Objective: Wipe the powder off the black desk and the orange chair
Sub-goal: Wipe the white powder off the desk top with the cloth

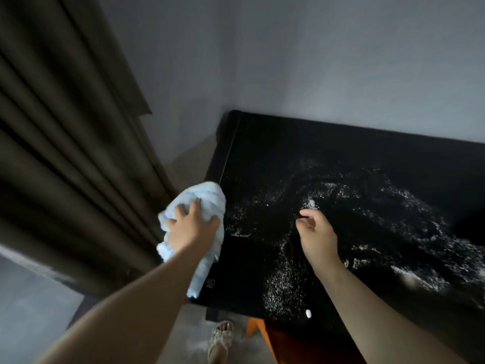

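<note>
A black desk stands against the wall, its top strewn with white powder in streaks and patches across the middle and right. My left hand grips a light blue cloth at the desk's left edge, part of it hanging down over the side. My right hand hovers over the desk top with loosely curled fingers and holds nothing. A corner of the orange chair shows beneath the desk's front edge.
A dark brown curtain hangs at the left, close to the desk's side. A small white object lies near the desk's front edge. My sandalled foot stands on the grey floor below.
</note>
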Available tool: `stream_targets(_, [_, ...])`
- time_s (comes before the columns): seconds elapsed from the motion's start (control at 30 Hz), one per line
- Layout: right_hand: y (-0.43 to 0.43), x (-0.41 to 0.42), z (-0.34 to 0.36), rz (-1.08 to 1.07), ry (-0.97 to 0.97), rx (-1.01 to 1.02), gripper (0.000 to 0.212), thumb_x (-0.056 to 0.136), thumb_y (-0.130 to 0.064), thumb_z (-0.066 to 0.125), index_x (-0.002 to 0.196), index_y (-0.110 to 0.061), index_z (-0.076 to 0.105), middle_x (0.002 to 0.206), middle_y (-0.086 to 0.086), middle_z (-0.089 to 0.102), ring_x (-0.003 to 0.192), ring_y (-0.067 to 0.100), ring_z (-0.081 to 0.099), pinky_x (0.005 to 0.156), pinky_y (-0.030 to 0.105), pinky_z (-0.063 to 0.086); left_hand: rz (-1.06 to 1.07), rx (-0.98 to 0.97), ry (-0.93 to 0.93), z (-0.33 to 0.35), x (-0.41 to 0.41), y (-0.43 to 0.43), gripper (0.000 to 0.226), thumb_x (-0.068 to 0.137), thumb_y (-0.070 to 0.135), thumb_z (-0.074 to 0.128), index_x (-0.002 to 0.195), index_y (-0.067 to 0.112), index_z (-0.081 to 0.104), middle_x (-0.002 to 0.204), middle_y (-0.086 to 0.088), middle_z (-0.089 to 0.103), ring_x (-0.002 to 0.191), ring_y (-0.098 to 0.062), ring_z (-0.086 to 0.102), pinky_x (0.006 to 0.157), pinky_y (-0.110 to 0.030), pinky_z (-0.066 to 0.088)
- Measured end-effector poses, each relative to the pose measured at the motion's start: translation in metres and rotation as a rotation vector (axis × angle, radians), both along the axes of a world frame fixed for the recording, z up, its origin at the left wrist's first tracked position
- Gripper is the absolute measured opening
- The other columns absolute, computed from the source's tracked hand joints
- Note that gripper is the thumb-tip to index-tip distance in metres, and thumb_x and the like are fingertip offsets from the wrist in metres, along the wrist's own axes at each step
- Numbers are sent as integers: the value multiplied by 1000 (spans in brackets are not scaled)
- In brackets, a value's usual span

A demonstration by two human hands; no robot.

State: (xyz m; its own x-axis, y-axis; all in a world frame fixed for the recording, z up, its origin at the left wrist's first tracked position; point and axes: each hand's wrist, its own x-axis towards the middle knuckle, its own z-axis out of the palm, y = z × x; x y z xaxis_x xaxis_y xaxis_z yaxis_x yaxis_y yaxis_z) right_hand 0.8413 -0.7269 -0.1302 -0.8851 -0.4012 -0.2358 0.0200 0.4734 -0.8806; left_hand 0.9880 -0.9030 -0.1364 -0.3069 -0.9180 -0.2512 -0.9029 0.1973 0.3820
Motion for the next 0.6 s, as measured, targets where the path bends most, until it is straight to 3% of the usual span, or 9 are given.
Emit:
stream_targets(0.1, [-26,-4,2,-15,23,22,22,94,-18,52,113,-24,59,98,-13,55,76,4,55,58,17,41,-213,-105,36,-10,-13,16,60,81,51,51,137,42,32,145,6,24,129,-32,27,80,-37,40])
stream_targets(0.2, [-56,-5,4,-29,85,19,24,92,-14,53,114,-19,61,88,-18,51,91,8,52,79,21,40,-417,40,194,-8,-33,19,59,79,48,56,135,42,38,141,9,32,126,-24,37,79,-31,37])
stream_targets(0.23, [-64,-6,5,-33,103,16,25,92,-13,54,115,-18,61,87,-18,52,91,8,53,81,20,40,-427,60,281,-4,-36,11,59,79,45,58,135,40,40,140,8,35,124,-23,40,80,-31,38])
stream_targets(0.3, [-72,-10,7,-44,111,-3,24,92,-15,54,115,-21,61,90,-17,55,83,2,54,72,12,40,-358,-74,367,2,-39,-17,58,78,44,60,134,38,42,138,4,38,121,-26,42,81,-35,41])
stream_targets(0.37, [-71,-14,8,-70,88,-12,21,94,-18,53,113,-25,59,91,-20,54,78,-4,52,62,8,37,-220,-145,268,6,-35,-51,60,80,46,58,136,38,37,140,1,35,122,-32,39,85,-42,42])
stream_targets(0.47, [-62,-19,7,-89,64,-5,21,95,-20,52,114,-27,57,93,-20,52,78,-5,52,58,9,37,-114,-4,83,0,-35,-60,61,84,49,50,140,38,27,141,-1,29,124,-31,33,76,-40,36])
stream_targets(0.6, [-51,-27,4,-89,71,76,24,94,-19,51,118,-25,57,107,-9,58,81,3,56,66,19,44,-318,-200,9,-19,-38,-14,66,81,57,49,140,37,30,138,0,32,120,-26,36,71,-31,39])
